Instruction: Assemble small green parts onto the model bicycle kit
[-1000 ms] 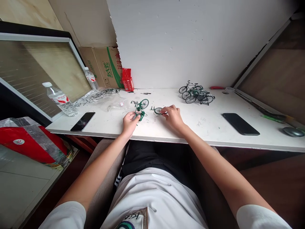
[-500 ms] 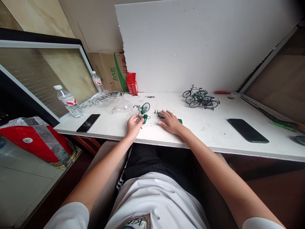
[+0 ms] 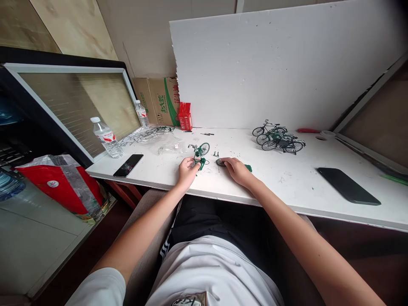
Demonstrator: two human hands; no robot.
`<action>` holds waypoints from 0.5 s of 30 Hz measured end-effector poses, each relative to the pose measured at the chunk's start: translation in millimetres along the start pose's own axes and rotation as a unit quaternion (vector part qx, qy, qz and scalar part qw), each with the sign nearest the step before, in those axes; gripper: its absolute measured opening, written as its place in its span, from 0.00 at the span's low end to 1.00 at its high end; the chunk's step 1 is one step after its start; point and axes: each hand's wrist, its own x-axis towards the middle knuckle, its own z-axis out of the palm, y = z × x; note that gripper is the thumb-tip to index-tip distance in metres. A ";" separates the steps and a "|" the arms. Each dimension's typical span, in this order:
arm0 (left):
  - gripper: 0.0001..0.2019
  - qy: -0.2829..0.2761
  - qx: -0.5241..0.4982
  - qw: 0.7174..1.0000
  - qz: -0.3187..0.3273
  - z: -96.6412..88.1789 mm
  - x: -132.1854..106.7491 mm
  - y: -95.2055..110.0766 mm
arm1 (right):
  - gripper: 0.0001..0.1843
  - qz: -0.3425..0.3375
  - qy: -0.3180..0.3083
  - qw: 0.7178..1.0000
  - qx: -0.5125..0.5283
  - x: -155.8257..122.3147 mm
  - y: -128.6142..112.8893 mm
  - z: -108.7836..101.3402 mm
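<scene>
My left hand (image 3: 188,173) is closed around a partly built green model bicycle (image 3: 200,158), whose front wheel and handlebar point away from me. On the white table, my right hand (image 3: 236,170) has its fingers at the rim of a small loose wheel (image 3: 219,162); fingers and thumb are drawn together on it. Beside that hand lies a green part (image 3: 248,168), partly hidden by it. Small green pieces (image 3: 216,154) stand just beyond the wheel. Several finished model bicycles (image 3: 277,138) are grouped at the back right.
Thin black part frames (image 3: 149,135) and a clear plastic bag (image 3: 168,146) lie at the left back. Two water bottles (image 3: 107,138), a phone (image 3: 128,165) and a small red box (image 3: 185,116) stand or lie around them. A black phone (image 3: 347,185) rests at the right.
My right hand has gone from lying spread over the wheel to pinching at it. The left hand still holds the bicycle. The view has shifted, moving the scene rightward in the picture.
</scene>
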 end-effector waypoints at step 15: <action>0.18 -0.002 0.023 1.000 0.014 -0.5 2.8 -4.9 | 0.20 0.020 0.032 0.999 -0.019 -0.5 4.7 2.0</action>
